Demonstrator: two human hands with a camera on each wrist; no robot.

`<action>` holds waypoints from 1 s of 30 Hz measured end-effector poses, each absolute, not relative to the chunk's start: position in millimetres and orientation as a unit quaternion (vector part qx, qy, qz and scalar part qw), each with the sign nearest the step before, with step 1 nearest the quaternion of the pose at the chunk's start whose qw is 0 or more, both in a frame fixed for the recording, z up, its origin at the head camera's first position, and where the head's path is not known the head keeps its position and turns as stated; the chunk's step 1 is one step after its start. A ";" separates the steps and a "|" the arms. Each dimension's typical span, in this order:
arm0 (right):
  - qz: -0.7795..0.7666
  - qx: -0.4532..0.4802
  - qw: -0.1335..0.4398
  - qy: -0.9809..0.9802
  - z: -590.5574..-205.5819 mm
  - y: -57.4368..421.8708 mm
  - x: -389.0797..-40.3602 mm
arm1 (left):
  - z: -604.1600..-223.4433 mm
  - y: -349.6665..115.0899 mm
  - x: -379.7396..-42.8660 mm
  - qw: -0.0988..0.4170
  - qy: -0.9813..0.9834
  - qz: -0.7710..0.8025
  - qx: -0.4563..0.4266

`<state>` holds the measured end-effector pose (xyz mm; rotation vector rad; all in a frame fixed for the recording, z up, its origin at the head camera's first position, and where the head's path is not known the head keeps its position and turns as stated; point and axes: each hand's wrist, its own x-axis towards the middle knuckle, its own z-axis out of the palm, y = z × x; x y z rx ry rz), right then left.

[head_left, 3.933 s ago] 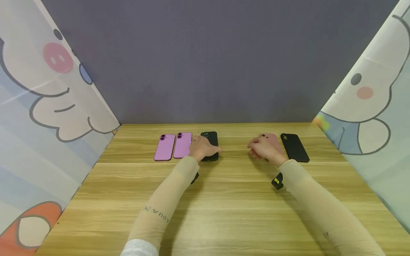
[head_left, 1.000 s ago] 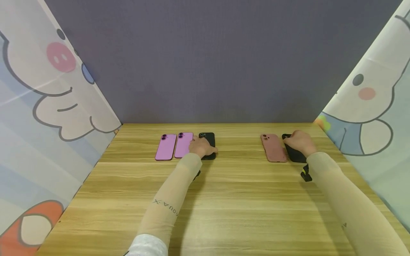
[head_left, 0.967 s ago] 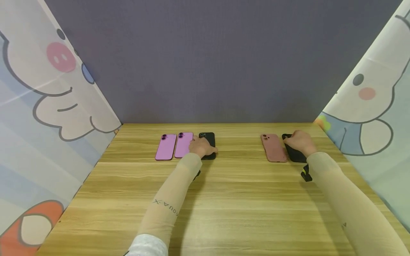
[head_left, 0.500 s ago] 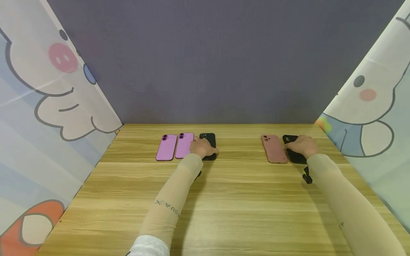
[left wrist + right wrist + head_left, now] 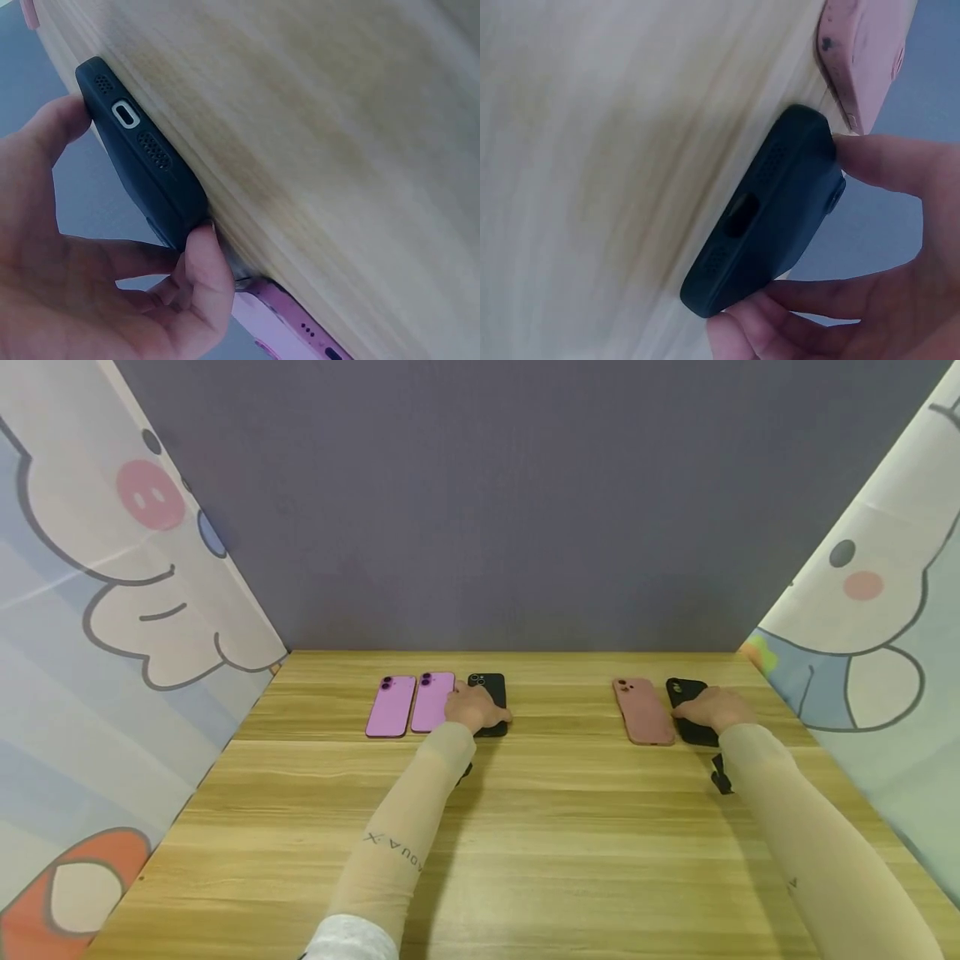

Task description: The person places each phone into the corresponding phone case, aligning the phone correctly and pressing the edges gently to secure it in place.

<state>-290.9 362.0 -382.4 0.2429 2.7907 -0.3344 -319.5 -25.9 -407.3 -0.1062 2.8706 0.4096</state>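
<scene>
On the left of the head view, my left hand (image 5: 474,708) holds a black-cased phone (image 5: 491,687) that lies flat on the table. The left wrist view shows the thumb on one long side of this phone (image 5: 142,172) and the other fingers curled against the opposite side. To the right, my right hand (image 5: 717,708) grips a black phone case (image 5: 685,690) by its two long edges. Its thumb is on the edge nearest the pink phone case (image 5: 643,712), as the right wrist view shows. My palm and fingers cover part of each black item in the head view.
Two purple phones (image 5: 392,706) lie side by side, left of my left hand. The wooden table (image 5: 570,827) meets a grey panel (image 5: 510,527) along its far edge. Printed cartoon cloths (image 5: 150,568) hang at both sides.
My right hand has gone from the pink phone case to the black one, then slid slightly nearer along it. My left hand stays at the black-cased phone.
</scene>
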 end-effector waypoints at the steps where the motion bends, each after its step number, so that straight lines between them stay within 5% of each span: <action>1: -0.116 0.085 0.161 0.976 -383.1 363.0 -290.9 | -407.7 -25.9 -319.1 0.120 0.982 0.140 -0.036; 30: -0.106 0.095 0.141 0.980 -393.2 366.0 -295.3 | -410.6 -29.7 -312.8 0.071 0.989 0.129 -0.014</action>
